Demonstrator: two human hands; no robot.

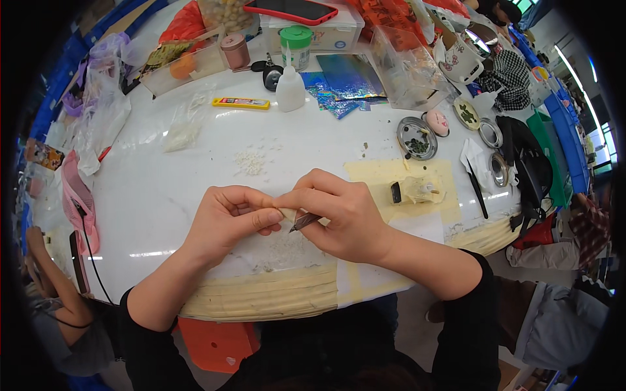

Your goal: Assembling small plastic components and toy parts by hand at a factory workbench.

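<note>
Over the near middle of the white table, my left hand (238, 215) is closed, its thumb and forefinger pinching a small pale piece (287, 214). My right hand (339, 212) meets it there, fingertips touching the same spot. A slim dark tool with a pointed tip (306, 221) lies in the right fingers, its tip aimed down and left; its exact kind does not show. Just beyond the hands is a loose scatter of tiny white beads (249, 163). To the right, a wrapped yellowish lump with a black end (417, 190) rests on pale yellow paper (365, 173).
Farther back stand a white squeeze bottle (289, 92), a yellow box (241, 103), shiny blue sheets (349, 78) and a clear bin (407, 75). Right of these are a metal dish (417, 138) and black tweezers (478, 189). Other people sit at both sides.
</note>
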